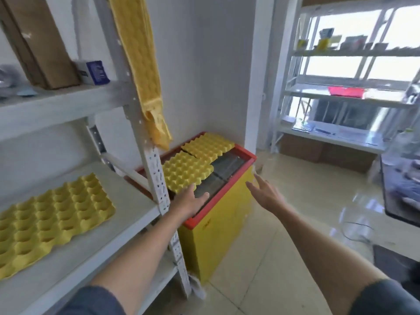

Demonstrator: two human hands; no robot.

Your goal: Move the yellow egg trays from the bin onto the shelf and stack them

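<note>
Two yellow egg trays lie on top of the yellow bin with a red rim (244,153): a near tray (185,171) and a far tray (208,145). My left hand (189,202) rests open at the near tray's front edge, fingers spread on the bin's glass top. Open in the air, my right hand (264,193) hovers just off the bin's right side and holds nothing. Another yellow egg tray (47,221) lies flat on the lower shelf board (127,214) at the left.
A white shelf upright (156,173) stands between the shelf and the bin. A yellow cloth (145,71) hangs from the upright. A cardboard box (41,42) and a small blue-and-white box (94,72) sit on the upper shelf. A second white rack (341,98) stands at the right.
</note>
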